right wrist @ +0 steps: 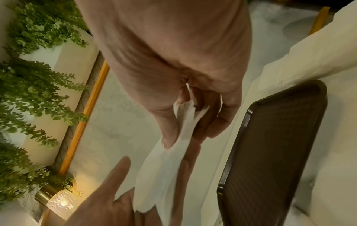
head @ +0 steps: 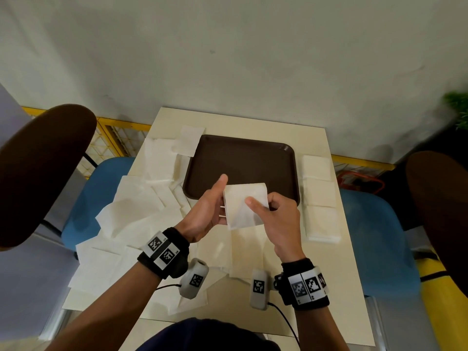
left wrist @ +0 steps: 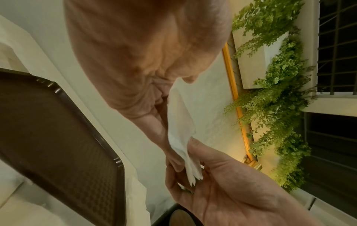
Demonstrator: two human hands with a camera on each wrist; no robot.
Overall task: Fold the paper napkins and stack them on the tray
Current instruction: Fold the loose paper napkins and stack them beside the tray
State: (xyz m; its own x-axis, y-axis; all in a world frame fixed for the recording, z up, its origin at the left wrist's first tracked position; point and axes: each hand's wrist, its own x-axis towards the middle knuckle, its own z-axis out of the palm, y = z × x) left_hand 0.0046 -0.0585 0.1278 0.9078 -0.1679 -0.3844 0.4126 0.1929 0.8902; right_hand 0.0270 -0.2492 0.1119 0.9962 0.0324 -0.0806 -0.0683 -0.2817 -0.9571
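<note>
Both hands, left hand (head: pixel 207 211) and right hand (head: pixel 276 216), fingers pinching one folded napkin (head: pixel 244 207) just above the brown tray's (head: pixel 288 160) near edge; fold looks done, next: lay it flat on the bare tray.

We see blue chairs (head: pixel 101 188) flanking the cream desk (head: pixel 336 287), a yellow rail (head: pixel 126 126) behind, and green plants (left wrist: pixel 280 107).
</note>
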